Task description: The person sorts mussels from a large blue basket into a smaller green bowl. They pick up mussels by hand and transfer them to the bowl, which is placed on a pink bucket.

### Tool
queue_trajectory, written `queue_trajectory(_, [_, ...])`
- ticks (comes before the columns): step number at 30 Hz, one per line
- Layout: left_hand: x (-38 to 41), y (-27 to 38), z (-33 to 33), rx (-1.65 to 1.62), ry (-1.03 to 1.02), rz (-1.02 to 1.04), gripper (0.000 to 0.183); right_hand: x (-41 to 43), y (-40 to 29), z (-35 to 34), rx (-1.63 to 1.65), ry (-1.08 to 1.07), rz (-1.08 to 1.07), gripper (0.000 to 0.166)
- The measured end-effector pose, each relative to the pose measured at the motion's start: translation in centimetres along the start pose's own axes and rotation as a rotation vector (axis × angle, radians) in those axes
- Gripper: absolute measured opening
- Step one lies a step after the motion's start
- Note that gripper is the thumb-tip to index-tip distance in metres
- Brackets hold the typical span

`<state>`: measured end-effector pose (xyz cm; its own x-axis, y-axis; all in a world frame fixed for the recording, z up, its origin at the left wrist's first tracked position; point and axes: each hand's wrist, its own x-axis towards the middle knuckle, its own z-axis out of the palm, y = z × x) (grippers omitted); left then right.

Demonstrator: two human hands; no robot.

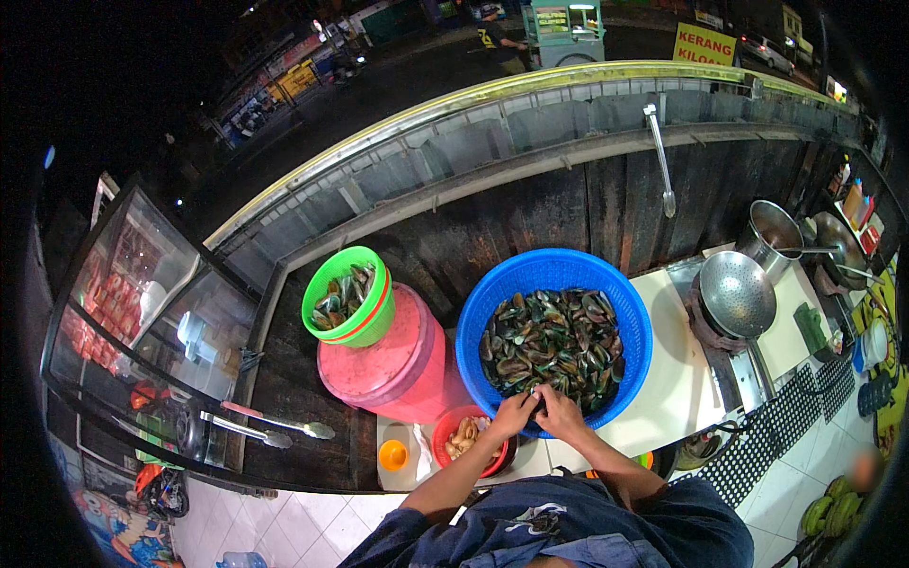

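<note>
A large blue plastic basket (pixel 469 341) holds a heap of green mussels (pixel 554 341). Over its near rim my left hand (pixel 516 414) and my right hand (pixel 559 412) meet, fingers closed together around a small dark thing, apparently a mussel, mostly hidden by the fingers. Just left of my left hand, partly behind my forearm, is a red bowl (pixel 439 437) of orange-tan pieces that look like mussel meat (pixel 465 434). A small orange cup (pixel 393 455) and a strip of white paper or cloth (pixel 422 454) lie farther left.
Stacked green and red baskets (pixel 348 334) with mussels stand on a pink lidded bucket (pixel 383 362). At right are a perforated metal strainer (pixel 738 295) over a pan and a steel pot (pixel 770 234). Tongs (pixel 248 428) lie at left. A dark wooden panel (pixel 525 206) rises behind.
</note>
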<state>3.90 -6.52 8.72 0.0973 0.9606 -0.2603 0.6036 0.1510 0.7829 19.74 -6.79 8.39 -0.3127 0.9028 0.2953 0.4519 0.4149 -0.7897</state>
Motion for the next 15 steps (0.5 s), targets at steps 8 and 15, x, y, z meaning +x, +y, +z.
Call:
queue_trajectory(8, [-0.2,-2.1,0.9,-0.004,0.057,0.062,0.046,0.0,-0.4,0.3,-0.058,-0.061,0.021,0.044])
queue_trajectory(15, [-1.1,1.0,-0.5,-0.045,0.048,0.049,0.051,0.0,-0.2,0.3,-0.042,-0.042,0.030,0.045])
